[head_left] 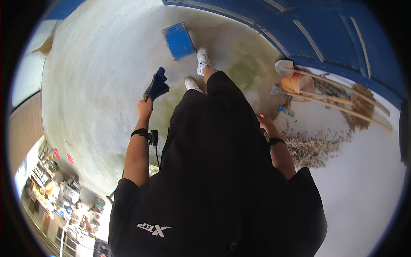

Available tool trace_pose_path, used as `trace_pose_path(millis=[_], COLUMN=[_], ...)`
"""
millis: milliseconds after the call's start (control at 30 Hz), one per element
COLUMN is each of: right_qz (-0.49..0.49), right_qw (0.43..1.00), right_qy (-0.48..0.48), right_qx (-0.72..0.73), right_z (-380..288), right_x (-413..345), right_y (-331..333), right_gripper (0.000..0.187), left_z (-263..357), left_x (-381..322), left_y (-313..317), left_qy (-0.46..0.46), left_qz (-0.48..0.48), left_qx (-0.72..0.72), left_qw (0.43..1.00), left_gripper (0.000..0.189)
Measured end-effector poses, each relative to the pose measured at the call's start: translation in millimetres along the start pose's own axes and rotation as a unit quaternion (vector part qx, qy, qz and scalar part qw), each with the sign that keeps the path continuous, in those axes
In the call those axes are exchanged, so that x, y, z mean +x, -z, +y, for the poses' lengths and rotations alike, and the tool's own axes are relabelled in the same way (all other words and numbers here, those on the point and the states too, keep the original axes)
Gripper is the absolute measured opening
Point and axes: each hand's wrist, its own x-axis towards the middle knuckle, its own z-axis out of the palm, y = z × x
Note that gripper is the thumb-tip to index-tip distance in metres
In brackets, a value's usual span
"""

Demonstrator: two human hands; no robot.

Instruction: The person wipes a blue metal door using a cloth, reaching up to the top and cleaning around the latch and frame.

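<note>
My left hand (145,107) is out at my left side, closed around the upper end of a dark navy pair of what look like rubber boots (155,85). They hang over the concrete floor with their ends pointing away from me. On the floor in front stands a blue-topped box or stool (178,41) with worn edges, close to my white shoe (203,59). My right hand (265,122) hangs beside my black shorts (205,106), near dried brush. Clothing partly covers its fingers, so whether it holds anything cannot be told.
To the right, a shovel (284,68) and long wooden handles (337,110) lean by an orange bucket (300,83). A plastic bottle (285,111) and dried plants (314,146) lie along the white wall. A blue metal door (340,38) stands ahead. Cluttered goods (69,196) fill the left rear.
</note>
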Motion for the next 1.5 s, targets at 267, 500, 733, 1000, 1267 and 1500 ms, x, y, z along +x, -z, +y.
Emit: trace_pose_path(millis=[267,500,733,1000,1267,1500], right_qz=[-0.011,-0.155,-0.299,-0.029,0.197,-0.016], right_qw=[0.997,0.883,0.908,0.849,0.928,0.989], right_qy=[0.081,0.442,0.291,-0.114,0.249,0.105], right_qx=[-0.009,0.007,0.052,-0.515,-0.196,-0.106], right_z=[-110,-265,-289,-67,-301,-405], right_x=[95,89,148,224,220,313], right_y=[54,-34,-77,-29,-77,-311], right_gripper=[0.024,0.031,0.040,0.068,0.039,0.113], left_z=[-4,11,52,191,277,310], left_x=[-15,-8,15,111,255,302], left_y=[24,80,185,237,177,63], left_qy=[0.016,0.087,0.028,-0.241,-0.394,-0.333], left_qz=[0.075,0.074,0.191,0.141,-0.065,-0.062], left_qx=[0.013,0.095,0.055,0.034,0.193,0.033], left_qw=[0.997,0.989,0.980,0.960,0.896,0.940], left_gripper=[0.047,0.047,0.041,0.017,0.032,0.022])
